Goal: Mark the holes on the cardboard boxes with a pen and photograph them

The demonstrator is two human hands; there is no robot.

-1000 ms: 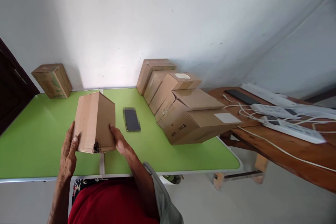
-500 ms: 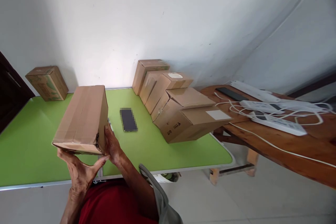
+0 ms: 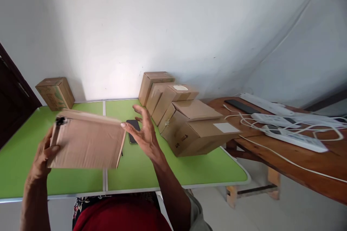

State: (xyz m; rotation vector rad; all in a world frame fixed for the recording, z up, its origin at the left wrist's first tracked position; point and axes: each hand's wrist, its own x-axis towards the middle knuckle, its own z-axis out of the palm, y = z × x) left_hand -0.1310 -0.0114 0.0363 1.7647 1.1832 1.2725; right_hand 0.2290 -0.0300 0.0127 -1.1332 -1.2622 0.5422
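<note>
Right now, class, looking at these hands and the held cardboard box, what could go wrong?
The held cardboard box could slip: the left hand grips one end, while the right hand is open, its thumb by the other end.

If dropped, it might hit the smartphone lying on the green table.

The dark, ragged-looking corner near the left hand might be weak.

The left hand (image 3: 42, 158) is set in a grip — thumb laid in front, fingers largely hidden — above an upright left forearm (image 3: 34, 202), while the right hand (image 3: 148, 137) is raised, its fingers parted, its thumb pointed leftward.
</note>
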